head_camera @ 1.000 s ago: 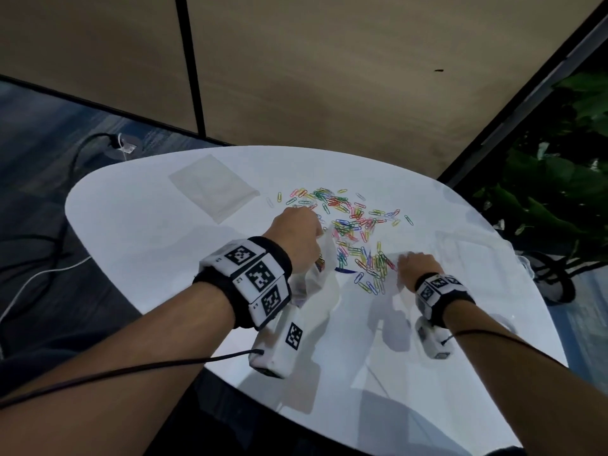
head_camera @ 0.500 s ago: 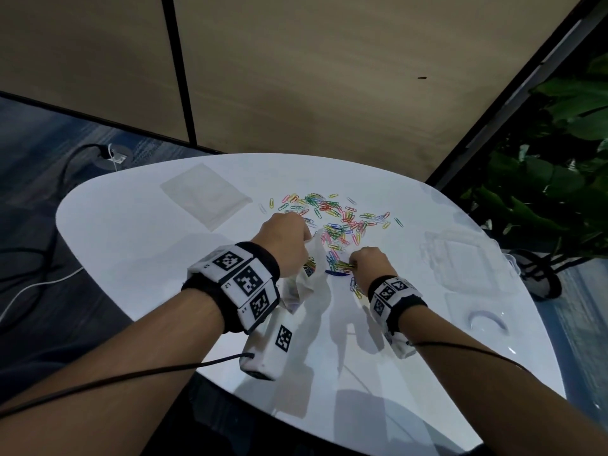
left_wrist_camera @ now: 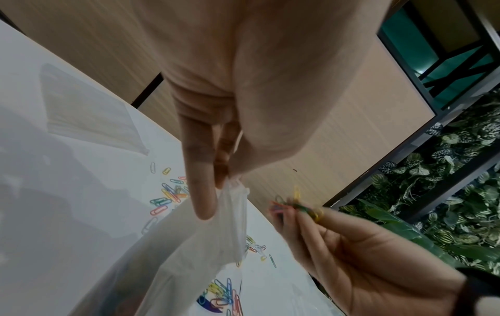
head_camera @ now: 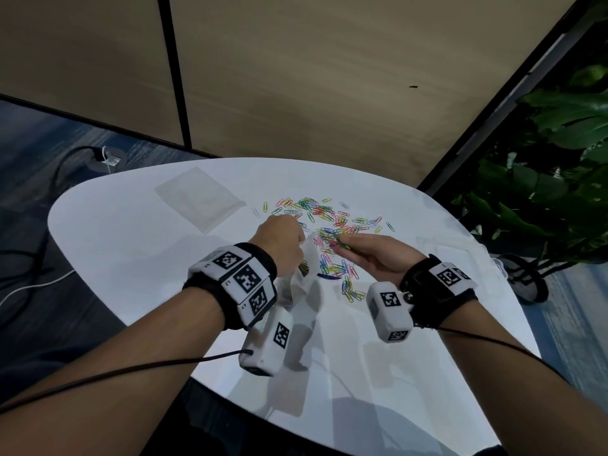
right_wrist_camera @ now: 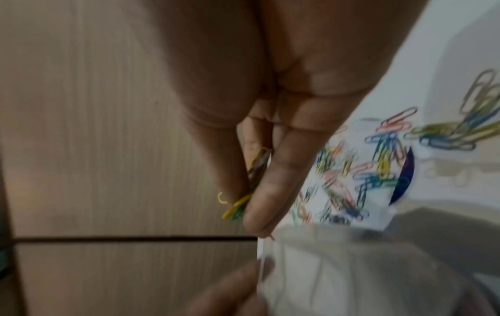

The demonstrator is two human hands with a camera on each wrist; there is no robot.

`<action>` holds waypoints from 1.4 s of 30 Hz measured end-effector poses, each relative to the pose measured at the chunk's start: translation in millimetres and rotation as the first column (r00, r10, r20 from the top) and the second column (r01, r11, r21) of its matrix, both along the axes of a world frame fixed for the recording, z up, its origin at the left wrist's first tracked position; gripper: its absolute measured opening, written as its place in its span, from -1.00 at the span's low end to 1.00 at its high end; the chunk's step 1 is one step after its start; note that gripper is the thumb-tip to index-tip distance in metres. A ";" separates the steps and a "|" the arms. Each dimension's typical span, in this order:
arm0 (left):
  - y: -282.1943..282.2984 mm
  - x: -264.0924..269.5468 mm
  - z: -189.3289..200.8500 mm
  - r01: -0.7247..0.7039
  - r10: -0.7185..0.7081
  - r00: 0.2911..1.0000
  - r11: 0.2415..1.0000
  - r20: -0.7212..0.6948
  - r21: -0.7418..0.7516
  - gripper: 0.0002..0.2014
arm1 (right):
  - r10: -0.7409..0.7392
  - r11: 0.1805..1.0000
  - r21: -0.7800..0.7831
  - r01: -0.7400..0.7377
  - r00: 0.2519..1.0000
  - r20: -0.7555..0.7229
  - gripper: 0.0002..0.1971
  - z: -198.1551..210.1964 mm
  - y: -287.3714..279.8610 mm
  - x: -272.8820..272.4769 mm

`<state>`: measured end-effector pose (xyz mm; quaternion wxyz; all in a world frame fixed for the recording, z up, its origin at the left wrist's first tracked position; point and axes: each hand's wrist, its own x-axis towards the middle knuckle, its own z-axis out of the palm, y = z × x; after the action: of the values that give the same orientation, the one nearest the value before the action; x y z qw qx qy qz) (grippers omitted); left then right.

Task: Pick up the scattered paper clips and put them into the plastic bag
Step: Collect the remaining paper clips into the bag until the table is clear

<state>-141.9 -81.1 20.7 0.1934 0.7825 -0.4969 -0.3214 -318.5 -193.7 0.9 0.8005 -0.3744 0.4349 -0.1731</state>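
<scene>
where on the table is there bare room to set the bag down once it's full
Bare white table lies left of the left hand, in front of the flat spare bag. More bare top sits near the front edge, below both wrists. The middle is crowded with paper clips, and clear plastic trays take the right side.

A white rounded desk (head_camera: 131,258) stands before tan wood-grain wall panels (head_camera: 296,77) split by a black vertical strip. Leafy green plants (head_camera: 559,159) fill the right side, while dark and white cables (head_camera: 33,284) trail across blue carpet at left.
</scene>
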 end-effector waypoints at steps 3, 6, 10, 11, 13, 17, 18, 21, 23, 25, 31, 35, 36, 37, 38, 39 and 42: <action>3.0 -5.1 4.4 -0.007 0.007 0.999 1.000 -0.040 -0.011 -0.74 | 0.068 0.989 -0.128 -0.079 0.994 -0.084 -0.82 3.3 20.3 17.0; 6.0 -8.0 6.5 -0.031 0.029 0.996 0.999 -0.089 -0.021 -0.71 | 0.057 0.936 -0.321 -0.142 0.963 -0.262 -0.91 -4.5 34.7 31.1; 7.2 -6.5 8.0 -0.020 0.017 0.996 0.999 -0.092 -0.030 -0.74 | -0.013 0.754 -0.567 -0.331 0.856 -0.517 -0.90 -9.8 44.3 43.8; 7.3 -5.5 7.6 -0.019 0.016 0.996 0.999 -0.087 -0.034 -0.73 | -0.035 0.681 -0.617 -0.393 0.825 -0.565 -0.87 -11.7 44.1 46.1; 7.2 -3.6 6.9 -0.020 0.017 0.997 0.999 -0.074 -0.034 -0.73 | -0.034 0.556 -0.646 -0.524 0.762 -0.647 -0.81 -13.1 44.7 50.1; 7.2 -1.6 6.6 -0.030 0.028 0.997 0.999 -0.075 -0.026 -0.74 | -0.050 0.512 -0.650 -0.562 0.736 -0.676 -0.86 -13.8 45.3 55.6; 7.2 -1.9 6.5 -0.028 0.026 0.997 0.999 -0.070 -0.028 -0.76 | -0.022 0.458 -0.643 -0.614 0.715 -0.699 -0.87 -10.8 46.5 56.1; 7.9 -1.7 7.6 -0.025 0.024 0.999 0.999 -0.046 -0.033 -0.81 | 0.154 0.346 -0.582 -0.736 0.656 -0.739 -0.76 2.0 49.8 52.8; 8.7 0.0 8.8 -0.041 0.039 0.999 0.998 -0.037 -0.037 -0.83 | 0.275 0.516 -0.578 -0.632 0.762 -0.587 -0.77 10.2 44.0 45.7; 9.8 3.3 10.0 -0.049 0.048 0.998 0.999 -0.034 -0.022 -0.80 | 0.216 0.718 -0.542 -0.437 0.880 -0.423 -0.84 12.0 28.7 33.3; 21.0 18.4 10.3 -0.071 0.071 0.997 0.997 -0.034 0.008 -0.69 | 0.117 0.828 -0.110 -0.549 0.361 -0.925 0.01 -50.3 -7.2 -30.5; 28.8 26.9 11.6 -0.133 0.133 0.990 0.991 -0.040 0.004 -0.64 | -0.020 0.722 -0.122 -0.681 0.156 -0.988 -0.04 -80.3 1.4 -24.5; 29.5 27.8 11.5 -0.140 0.140 0.989 0.990 -0.042 0.001 -0.63 | -0.067 0.710 -0.185 -0.679 0.196 -0.978 -0.09 -86.2 -0.5 -15.9; 30.0 28.4 11.2 -0.142 0.142 0.989 0.990 -0.042 -0.002 -0.63 | -0.098 0.703 -0.230 -0.673 0.228 -0.969 -0.13 -91.2 -1.9 -5.9; 29.9 28.9 10.8 -0.141 0.141 0.989 0.990 -0.037 -0.004 -0.63 | -0.125 0.686 -0.260 -0.679 0.242 -0.962 -0.18 -95.3 -3.7 4.6; 29.3 29.5 10.3 -0.140 0.139 0.990 0.990 -0.031 -0.006 -0.64 | -0.148 0.663 -0.289 -0.690 0.258 -0.955 -0.23 -98.4 -5.4 13.2; 25.2 30.9 7.9 -0.139 0.139 0.990 0.990 -0.022 -0.010 -0.65 | -0.195 0.664 -0.375 -0.647 0.335 -0.922 -0.26 -103.8 -10.7 29.4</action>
<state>-111.0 -55.9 28.6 0.2249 0.8108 -0.4408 -0.3126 -289.1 -204.3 -102.9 0.2231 -0.7385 0.6349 0.0428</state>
